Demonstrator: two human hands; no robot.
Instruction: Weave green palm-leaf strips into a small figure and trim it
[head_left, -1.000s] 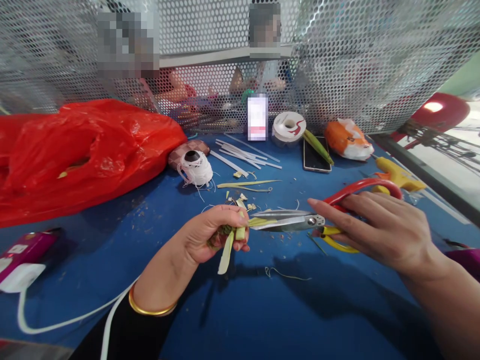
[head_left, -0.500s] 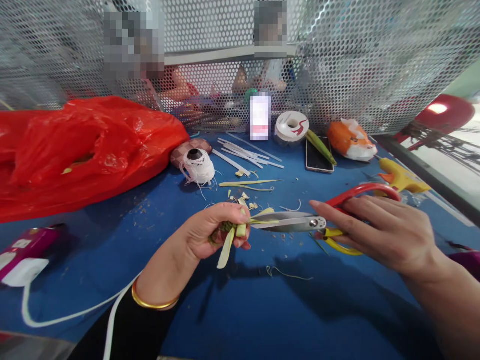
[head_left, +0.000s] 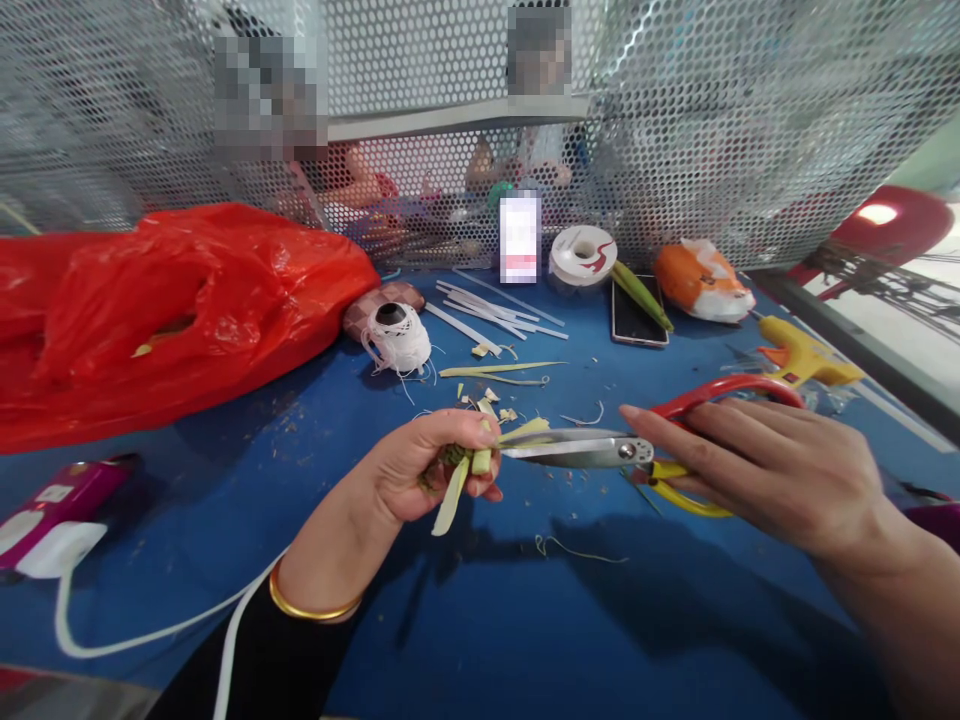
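My left hand (head_left: 427,465) is closed round a small woven piece of green and pale yellow leaf strips (head_left: 465,470), with loose strip ends hanging below and pointing right. My right hand (head_left: 772,470) grips scissors (head_left: 600,450) with a red and a yellow handle loop. The steel blades point left and meet a leaf strip beside my left fingers. Both hands hover just above the blue table (head_left: 525,620).
A red plastic bag (head_left: 165,300) fills the back left. A white thread spool (head_left: 397,335), white strips (head_left: 487,310), a tape roll (head_left: 581,255), a phone (head_left: 637,315), an orange bag (head_left: 701,280) and a yellow glue gun (head_left: 802,355) lie behind. Perforated metal screen (head_left: 712,120) with people beyond; pink device (head_left: 52,495) with white cable at left.
The scissor blades have closed on the leaf strip at my left fingers. Both hands stay nearly where they were.
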